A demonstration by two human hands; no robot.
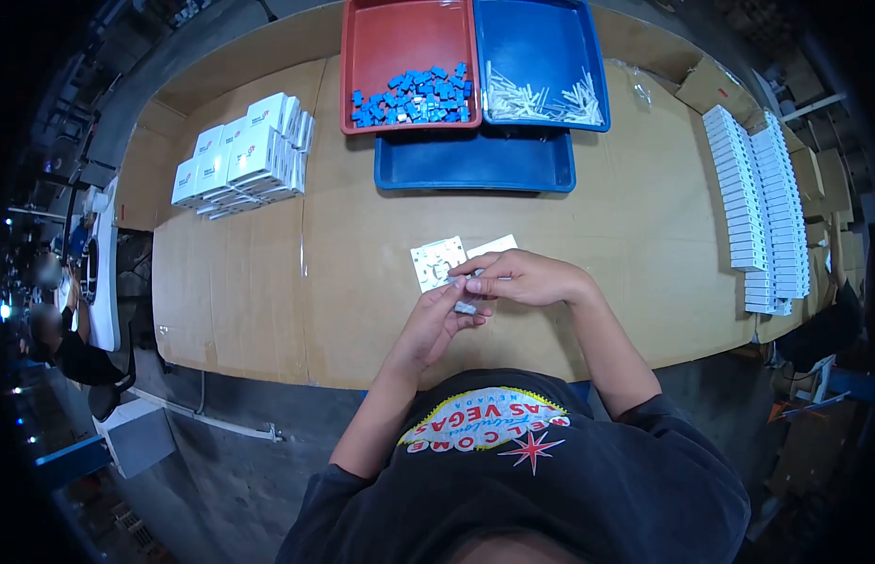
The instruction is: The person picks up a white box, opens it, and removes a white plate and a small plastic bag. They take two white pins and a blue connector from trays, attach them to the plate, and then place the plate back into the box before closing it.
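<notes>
Both of my hands meet above the near middle of the cardboard-covered table. My left hand (435, 321) has its fingers curled around a small grey-white piece (465, 306), seen only in part. The fingertips of my right hand (527, 279) pinch close against the left thumb; what they hold, if anything, is hidden. Just beyond my hands lies a white square plate (437, 258) with cut-outs. A second white flat piece (494, 246) lies beside it, partly covered by my right hand.
A red tray (409, 38) holds blue parts, a blue tray (541, 42) holds clear sticks, and another blue tray (475, 164) sits in front. White boxes (240, 155) are piled at left, white stacks (738, 188) at right. A person (75, 343) is at far left.
</notes>
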